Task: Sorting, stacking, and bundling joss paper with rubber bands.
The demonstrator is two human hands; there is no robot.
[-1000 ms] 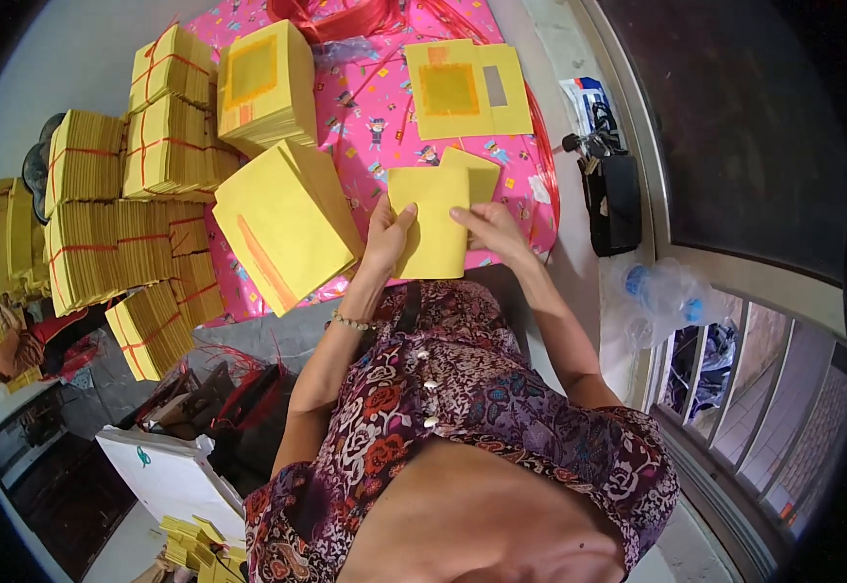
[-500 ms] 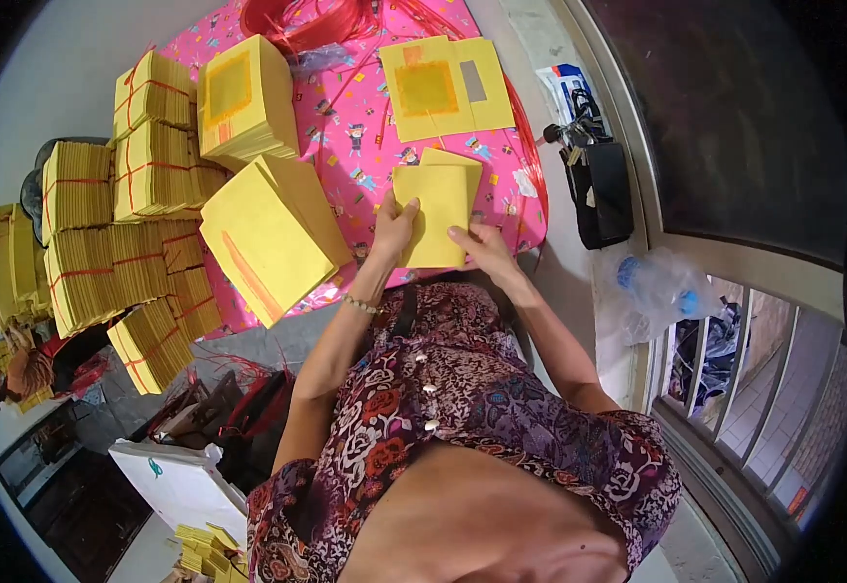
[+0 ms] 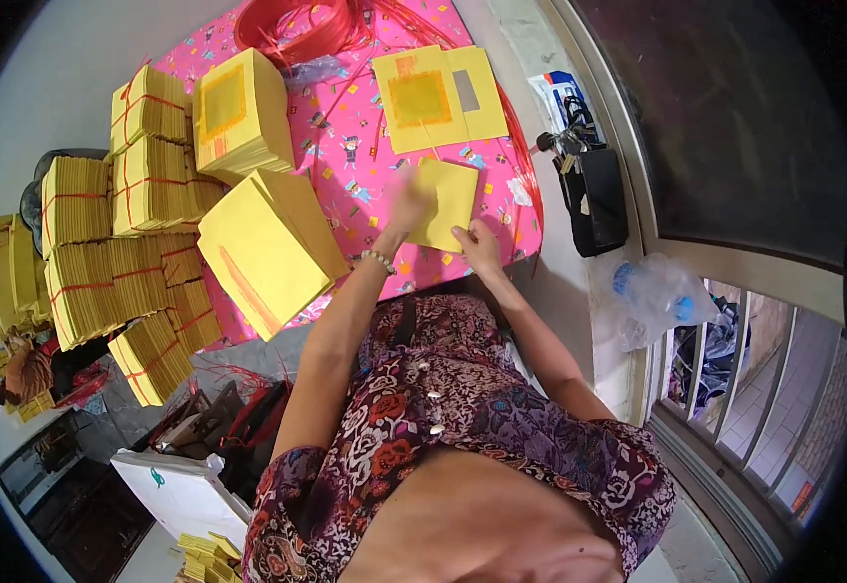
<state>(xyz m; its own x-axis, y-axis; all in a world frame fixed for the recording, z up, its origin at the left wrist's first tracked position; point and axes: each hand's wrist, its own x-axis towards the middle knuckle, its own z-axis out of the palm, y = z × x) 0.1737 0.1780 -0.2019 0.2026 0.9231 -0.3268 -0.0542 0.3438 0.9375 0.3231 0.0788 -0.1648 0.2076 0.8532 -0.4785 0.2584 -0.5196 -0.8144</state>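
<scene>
A folded sheet of yellow paper lies on the pink patterned table cover in front of me. My right hand pinches its lower right corner, thumb on top. Over the left edge of the sheet is my left hand, its fingers smeared by motion. A bracelet circles that wrist. Left of the hands rests a loose stack of larger yellow sheets, the top one marked with an orange streak. Beyond the folded sheet lie yellow paper pieces, one bearing an orange-edged square.
Bundles of yellow paper tied with red strips crowd the left side, beside a tall yellow stack. A coil of red plastic strip sits at the far edge. A black case stands on the right ledge by a barred window.
My left hand has moved up along the folded sheet's left side and blurred. The right hand keeps its pinch at the corner. The view has shifted slightly.
</scene>
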